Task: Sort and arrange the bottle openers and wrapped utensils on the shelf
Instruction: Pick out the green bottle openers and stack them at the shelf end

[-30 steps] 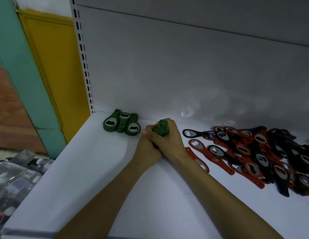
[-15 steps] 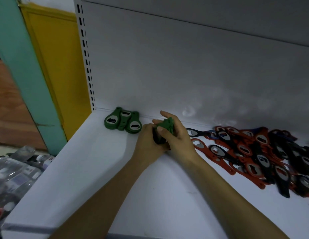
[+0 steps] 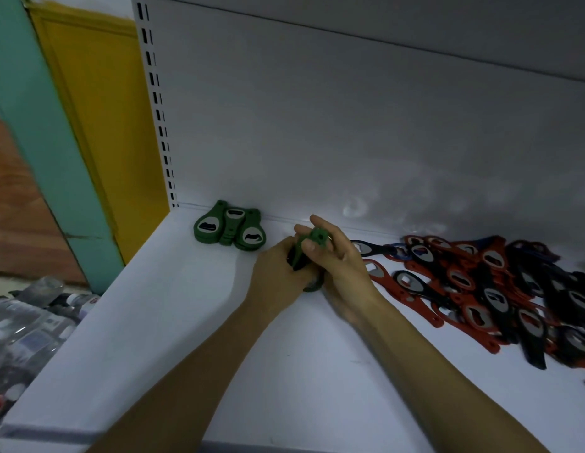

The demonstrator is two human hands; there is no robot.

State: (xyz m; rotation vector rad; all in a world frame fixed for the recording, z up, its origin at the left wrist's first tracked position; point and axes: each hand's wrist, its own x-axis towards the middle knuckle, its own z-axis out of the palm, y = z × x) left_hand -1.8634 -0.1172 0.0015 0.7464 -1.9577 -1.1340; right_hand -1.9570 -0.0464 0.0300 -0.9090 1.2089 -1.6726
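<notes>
The bunch of green openers (image 3: 317, 238) sits between both hands just above the shelf (image 3: 186, 338), towards the far edge and left of centre. The left hand (image 3: 278, 273) curls round its lower end. The right hand (image 3: 343, 266) pinches the upper end between thumb and fingers, with one finger lifted straight. Most of the bunch is hidden, so I cannot tell how many pieces it holds. What shows is a dark green tip with a small hole and a curved green edge under the right palm.

These look light, flat and stiff, probably a moulded handle with a metal insert. They should not be fragile. Stacked flat pieces may slide over one another, so a grip across the broad faces, squeezing the stack together near the wide heads, seems safest.

To the far left, in the corner against the back panel (image 3: 349, 125), lies an arranged green set (image 3: 230, 228): pear-shaped openers with grey metal mouths, touching side by side. It is near the hands but apart from them. To the right spreads a mixed pile (image 3: 480, 282) of red, black and a few blue openers, overlapping loosely, its nearest pieces just beside the right hand. A slotted upright (image 3: 157, 109) borders the shelf on the left. Below it, at the lower left, lie clear-wrapped packs (image 3: 26, 328), too blurred to identify.
</notes>
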